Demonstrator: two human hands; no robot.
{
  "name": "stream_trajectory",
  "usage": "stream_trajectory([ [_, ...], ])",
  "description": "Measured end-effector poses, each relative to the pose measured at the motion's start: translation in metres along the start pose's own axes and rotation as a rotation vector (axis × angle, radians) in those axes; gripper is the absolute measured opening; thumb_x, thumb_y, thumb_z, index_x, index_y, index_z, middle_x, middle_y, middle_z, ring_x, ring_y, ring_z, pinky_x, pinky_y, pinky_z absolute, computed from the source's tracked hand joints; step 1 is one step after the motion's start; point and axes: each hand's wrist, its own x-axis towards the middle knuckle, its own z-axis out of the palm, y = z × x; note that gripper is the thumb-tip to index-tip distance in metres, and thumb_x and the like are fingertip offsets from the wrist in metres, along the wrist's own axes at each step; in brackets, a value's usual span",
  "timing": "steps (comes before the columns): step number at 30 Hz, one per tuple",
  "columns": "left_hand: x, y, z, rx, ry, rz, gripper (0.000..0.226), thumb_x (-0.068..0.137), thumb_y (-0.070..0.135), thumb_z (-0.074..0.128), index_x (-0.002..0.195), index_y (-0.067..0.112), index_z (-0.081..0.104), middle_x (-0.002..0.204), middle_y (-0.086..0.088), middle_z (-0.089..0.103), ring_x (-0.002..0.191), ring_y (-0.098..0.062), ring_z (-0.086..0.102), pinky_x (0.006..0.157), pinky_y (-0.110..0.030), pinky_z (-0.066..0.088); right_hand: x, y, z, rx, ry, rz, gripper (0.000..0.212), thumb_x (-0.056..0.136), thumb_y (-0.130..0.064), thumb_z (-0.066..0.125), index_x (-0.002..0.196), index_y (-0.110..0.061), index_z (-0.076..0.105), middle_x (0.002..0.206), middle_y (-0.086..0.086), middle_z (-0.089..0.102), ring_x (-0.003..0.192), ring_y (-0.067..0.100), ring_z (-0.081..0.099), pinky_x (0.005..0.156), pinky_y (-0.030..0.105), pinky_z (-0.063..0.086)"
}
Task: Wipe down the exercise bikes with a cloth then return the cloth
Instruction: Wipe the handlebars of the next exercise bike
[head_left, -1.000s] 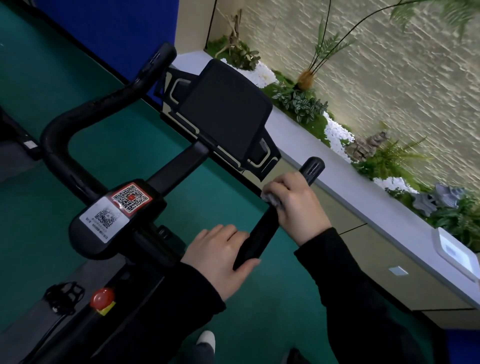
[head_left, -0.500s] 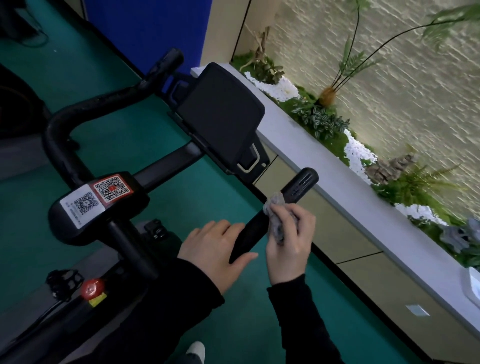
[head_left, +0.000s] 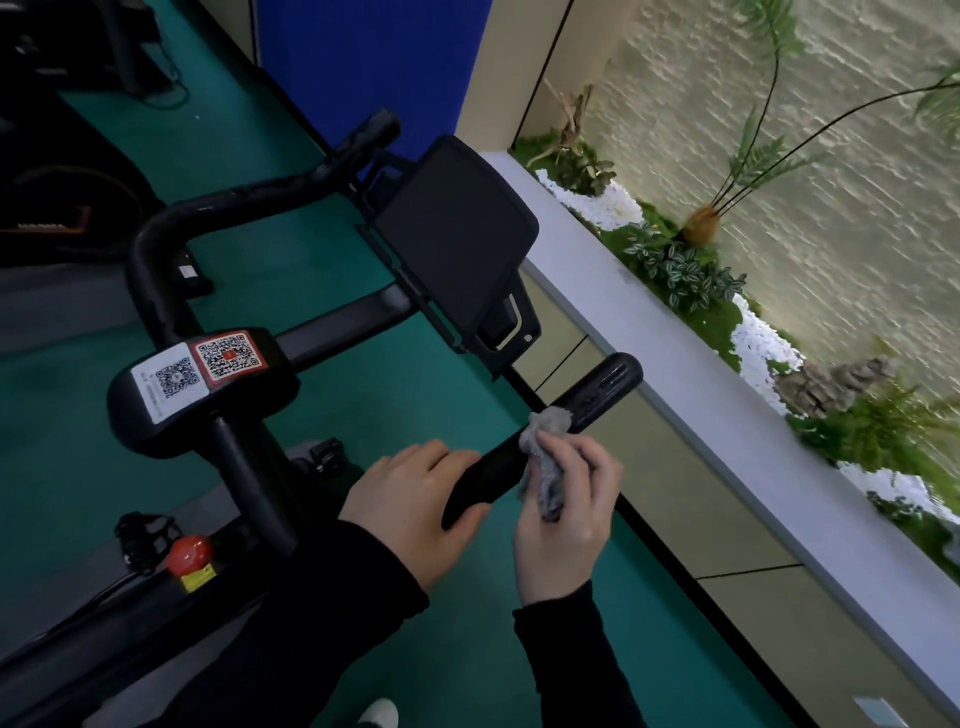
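1. Right hand (head_left: 566, 514) is sliding back along the bar (head_left: 602, 389). One second ago it was wrapping over the bar close to the far tip; now it is sitting mid-bar with the wrist turned under.
2. Cloth (head_left: 545, 452) is travelling with it. It is bunched against the near side of the bar, touching it, with the right fingers (head_left: 597, 462) and thumb curling round it in a pinch.
3. Left hand (head_left: 410, 499) is staying put, its fingers (head_left: 431, 457) folding over the near end of the same bar and steadying it.
4. Judgement: the far tip is now lying bare and probably wiped, and the stroke is working toward the left hand. The rest of the bike (head_left: 244, 467) is looking untouched, so the task is reading as early.
5. Containers: a planter (head_left: 727, 415) is running along the wall, holding plants (head_left: 680, 265) and white pebbles (head_left: 758, 343).
6. No holder for returning the cloth is showing in this view.
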Motion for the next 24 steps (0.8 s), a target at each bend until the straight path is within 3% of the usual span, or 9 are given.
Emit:
stream_trajectory([
  [3, -0.001, 0.000, 0.000, -0.009, 0.001, -0.008, 0.039, 0.081, 0.041, 0.059, 0.115, 0.021, 0.062, 0.091, 0.003, 0.062, 0.083, -0.022, 0.062, 0.067, -0.034, 0.050, -0.015, -0.005, -0.001, 0.084, 0.018, 0.105, 0.019, 0.087, -0.006, 0.057, 0.105, -0.007, 0.062, 0.104, 0.013, 0.053, 0.102, 0.012, 0.050, 0.093, 0.017, 0.038],
  [6, -0.002, 0.001, -0.001, -0.003, 0.013, 0.004, 0.043, 0.080, 0.043, 0.054, 0.114, 0.019, 0.063, 0.089, 0.001, 0.063, 0.080, -0.024, 0.063, 0.064, -0.036, 0.052, -0.018, -0.014, -0.001, 0.209, 0.100, 0.343, 0.015, 0.090, -0.010, 0.060, 0.104, -0.012, 0.059, 0.102, 0.007, 0.057, 0.098, 0.008, 0.054, 0.089, 0.015, 0.041],
  [11, -0.002, 0.001, -0.001, 0.012, 0.030, 0.003, 0.043, 0.078, 0.044, 0.056, 0.111, 0.019, 0.065, 0.088, 0.001, 0.065, 0.077, -0.024, 0.065, 0.062, -0.037, 0.054, -0.027, -0.037, 0.002, 0.474, 0.153, 0.741, 0.029, 0.089, -0.005, 0.058, 0.109, -0.026, 0.054, 0.112, -0.005, 0.062, 0.100, -0.001, 0.061, 0.082, 0.010, 0.046],
  [15, -0.003, 0.000, -0.001, 0.016, 0.024, 0.006, 0.046, 0.080, 0.047, 0.053, 0.115, 0.020, 0.064, 0.092, 0.002, 0.064, 0.081, -0.022, 0.065, 0.066, -0.035, 0.054, -0.035, -0.034, 0.003, 0.572, 0.137, 0.941, 0.030, 0.089, -0.011, 0.060, 0.108, -0.033, 0.058, 0.114, -0.004, 0.066, 0.101, 0.003, 0.064, 0.085, 0.020, 0.052],
  [20, -0.005, 0.000, -0.001, 0.018, 0.035, 0.004, 0.048, 0.081, 0.048, 0.051, 0.118, 0.020, 0.063, 0.094, 0.002, 0.065, 0.082, -0.023, 0.065, 0.066, -0.035, 0.054, -0.022, -0.025, 0.008, 0.750, 0.160, 1.110, 0.031, 0.092, 0.001, 0.054, 0.106, -0.026, 0.063, 0.114, 0.010, 0.067, 0.108, 0.027, 0.063, 0.100, 0.050, 0.046],
  [24, -0.005, 0.000, -0.001, 0.013, 0.036, 0.012, 0.051, 0.082, 0.051, 0.048, 0.121, 0.022, 0.061, 0.098, 0.002, 0.064, 0.085, -0.022, 0.064, 0.067, -0.033, 0.053, -0.013, -0.016, 0.008, 0.838, 0.122, 1.098, 0.031, 0.093, 0.004, 0.050, 0.107, -0.021, 0.063, 0.108, 0.009, 0.069, 0.102, 0.025, 0.064, 0.101, 0.053, 0.044],
])
